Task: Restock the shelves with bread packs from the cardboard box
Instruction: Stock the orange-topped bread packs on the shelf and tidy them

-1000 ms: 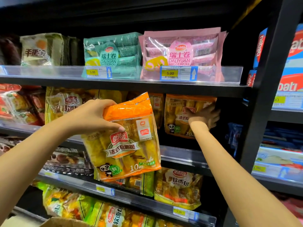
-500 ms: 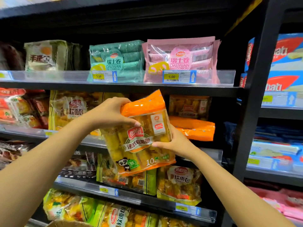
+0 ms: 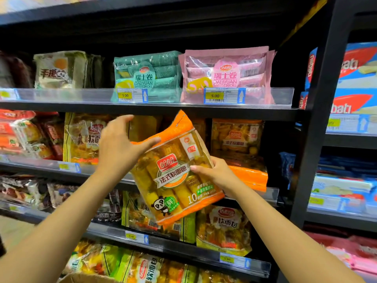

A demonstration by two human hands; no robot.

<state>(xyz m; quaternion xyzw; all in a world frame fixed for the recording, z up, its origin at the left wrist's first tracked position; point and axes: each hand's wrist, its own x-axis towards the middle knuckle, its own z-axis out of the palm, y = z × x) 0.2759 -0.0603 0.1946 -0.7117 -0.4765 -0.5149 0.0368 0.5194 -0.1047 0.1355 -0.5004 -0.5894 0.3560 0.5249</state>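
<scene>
right hand (image 3: 214, 172) pinched orange bread pack (image 3: 173, 176) by its side edge; left hand (image 3: 119, 154) fingers (image 3: 120, 120) splayed, thumb on top seam (likely light, squashy, slick: grip seams).

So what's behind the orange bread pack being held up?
Right of the orange bread pack, a similar pack stands on the middle shelf with a flat pack in front of it. Whatever sits directly behind is covered.

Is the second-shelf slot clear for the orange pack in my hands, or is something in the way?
Not clear. A flat orange pack lies across the front of that slot, just behind the right hand and in front of the upright pack. The held pack would likely meet it first.
</scene>
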